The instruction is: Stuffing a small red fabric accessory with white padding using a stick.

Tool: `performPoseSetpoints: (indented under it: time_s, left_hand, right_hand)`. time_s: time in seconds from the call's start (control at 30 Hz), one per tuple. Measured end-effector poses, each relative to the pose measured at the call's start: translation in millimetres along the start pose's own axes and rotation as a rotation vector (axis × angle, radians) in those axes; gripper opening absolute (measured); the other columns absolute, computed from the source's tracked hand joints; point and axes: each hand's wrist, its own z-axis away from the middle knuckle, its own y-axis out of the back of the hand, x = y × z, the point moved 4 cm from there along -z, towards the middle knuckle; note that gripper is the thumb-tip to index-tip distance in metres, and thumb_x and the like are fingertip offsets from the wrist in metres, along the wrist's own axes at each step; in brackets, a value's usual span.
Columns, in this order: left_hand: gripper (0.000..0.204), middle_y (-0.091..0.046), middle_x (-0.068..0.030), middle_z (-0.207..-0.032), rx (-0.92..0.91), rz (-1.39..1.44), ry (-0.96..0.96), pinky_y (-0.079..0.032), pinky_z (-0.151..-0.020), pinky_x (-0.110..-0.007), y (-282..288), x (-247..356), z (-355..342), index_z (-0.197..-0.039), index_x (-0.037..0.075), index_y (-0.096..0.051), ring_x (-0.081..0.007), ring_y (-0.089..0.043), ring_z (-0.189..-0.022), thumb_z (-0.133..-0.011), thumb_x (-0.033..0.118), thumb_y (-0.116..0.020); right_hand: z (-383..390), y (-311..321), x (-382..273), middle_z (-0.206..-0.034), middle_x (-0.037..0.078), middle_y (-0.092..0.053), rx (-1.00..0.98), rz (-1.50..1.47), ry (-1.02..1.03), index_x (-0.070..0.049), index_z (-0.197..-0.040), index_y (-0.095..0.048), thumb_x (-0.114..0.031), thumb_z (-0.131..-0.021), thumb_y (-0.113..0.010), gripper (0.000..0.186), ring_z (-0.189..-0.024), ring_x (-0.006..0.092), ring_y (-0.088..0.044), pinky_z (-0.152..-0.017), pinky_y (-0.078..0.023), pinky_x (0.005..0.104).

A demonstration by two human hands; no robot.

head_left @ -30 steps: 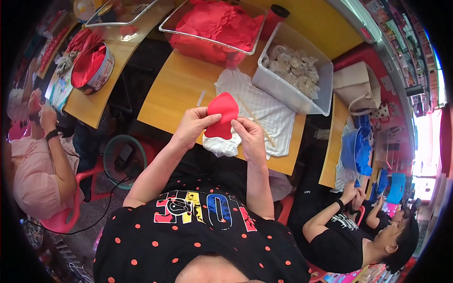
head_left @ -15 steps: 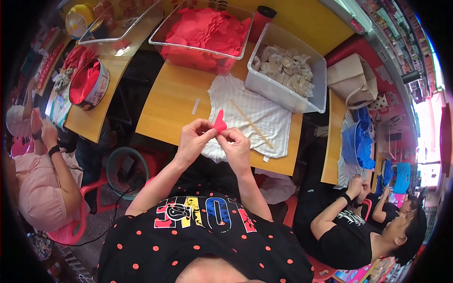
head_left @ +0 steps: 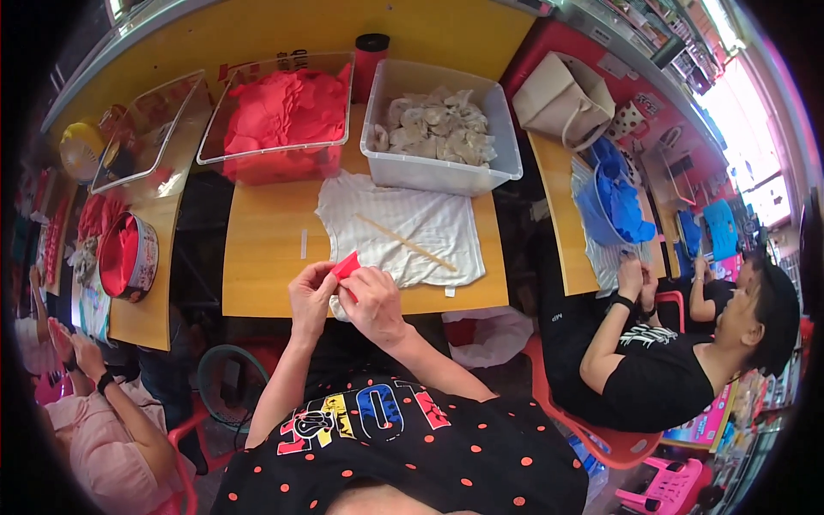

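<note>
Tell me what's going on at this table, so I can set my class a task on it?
The person's left hand and right hand together hold a small red piece, partly hidden by the fingers, near the table's close edge. Beyond them a white striped cloth lies spread, with a thin stick across it. Behind stand two clear bins: one of red pieces, one of pale, crumpled-looking items. Other people sit at neighbouring tables.

The piece is red, the cloth white (with faint stripes), the stick tan, the table yellow-brown, the shirt black with red dots.
</note>
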Motion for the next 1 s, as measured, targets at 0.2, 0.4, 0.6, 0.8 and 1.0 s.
performPoseSetpoints:
  time_s: [0.2,0.4,0.6,0.8,1.0]
  left_hand:
    - [0.018,-0.064,-0.0078,-0.084,0.059,-0.669,-0.340,-0.049,-0.062,-0.025,-10,18,9,-0.099,0.000,-0.063,-0.0110,-0.061,-0.070,-0.082,0.001,-0.060]
    - [0.016,-0.065,-0.0076,-0.081,0.053,0.070,0.173,-0.043,-0.047,-0.020,-3,-2,-7,-0.099,-0.005,-0.062,-0.0089,-0.055,-0.053,-0.084,-0.001,-0.058]
    - [0.012,-0.065,-0.0068,-0.082,0.094,0.277,0.161,-0.048,-0.057,-0.020,-5,-18,2,-0.097,-0.003,-0.061,-0.0093,-0.059,-0.065,-0.085,-0.001,-0.058]
    - [0.012,-0.065,-0.0048,-0.083,0.077,-0.168,-0.080,-0.048,-0.061,-0.022,-1,-6,4,-0.095,-0.002,-0.061,-0.0096,-0.060,-0.068,-0.084,0.002,-0.060]
    - [0.015,-0.064,-0.0038,-0.079,0.165,-0.556,-0.480,-0.045,-0.055,-0.023,4,3,4,-0.097,-0.001,-0.061,-0.0092,-0.056,-0.061,-0.083,0.003,-0.063]
  right_hand:
    - [4,0,9,-0.079,0.011,-0.060,0.020,-0.041,-0.142,-0.002,-0.078,-0.061,-0.002,-0.070,-0.067,0.010,-0.073,0.0287,-0.059,-0.066,-0.048,0.0373]
    - [6,-9,14,-0.084,0.014,-0.059,0.022,-0.184,-0.230,-0.002,-0.092,-0.060,0.001,-0.074,-0.063,0.018,-0.079,0.0321,-0.060,-0.069,-0.048,0.0388]
    - [2,-8,17,-0.083,0.014,-0.059,0.020,-0.210,-0.192,0.000,-0.089,-0.061,0.003,-0.076,-0.062,0.013,-0.075,0.0303,-0.061,-0.065,-0.050,0.0361]
    - [9,-12,14,-0.083,0.013,-0.059,0.001,-0.224,-0.210,0.000,-0.089,-0.062,0.001,-0.078,-0.063,0.011,-0.074,0.0287,-0.060,-0.064,-0.050,0.0351]
    - [16,-16,7,-0.083,0.013,-0.060,-0.026,-0.200,-0.160,-0.001,-0.090,-0.061,0.000,-0.079,-0.063,0.011,-0.078,0.0281,-0.061,-0.066,-0.050,0.0349]
